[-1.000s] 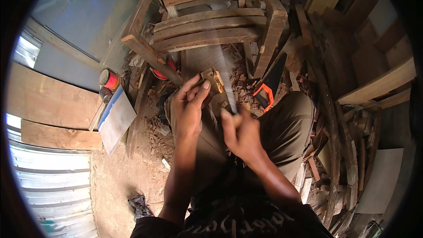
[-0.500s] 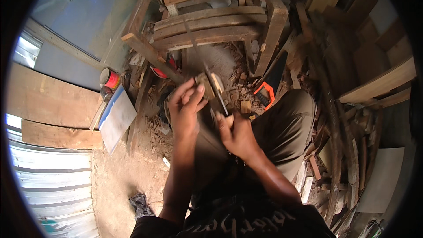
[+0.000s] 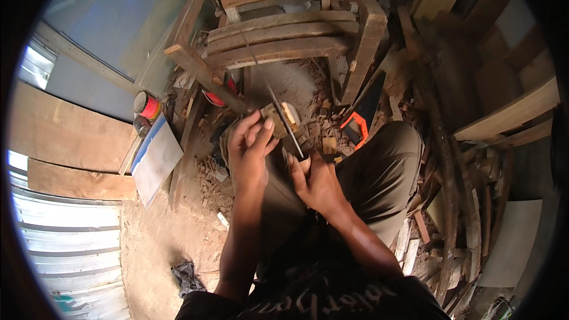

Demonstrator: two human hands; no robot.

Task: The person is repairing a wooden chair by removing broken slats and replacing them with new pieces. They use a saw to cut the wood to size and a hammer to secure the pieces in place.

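A small block of wood (image 3: 273, 115), brown on one face and pale on the far edge, is pinched in the fingers of my left hand (image 3: 249, 154). My right hand (image 3: 317, 186) is wrapped round the pale wooden handle of a long, thin metal tool (image 3: 291, 133) that looks like a file. Its narrow shaft slants away up and to the left, across the block, and its far end blurs against the wooden chair. Both hands are held between my knees. My left fingers hide part of the block.
A slatted wooden chair (image 3: 278, 50) stands ahead. On the ground right of my hands lies a saw with an orange handle (image 3: 355, 129). Red cans (image 3: 147, 105) and a white board (image 3: 157, 163) are at the left. Wood scraps and long planks (image 3: 456, 201) crowd the right.
The tool in my right hand has shifted slightly back toward me and to the left along the block. My left hand and the block stay nearly still.
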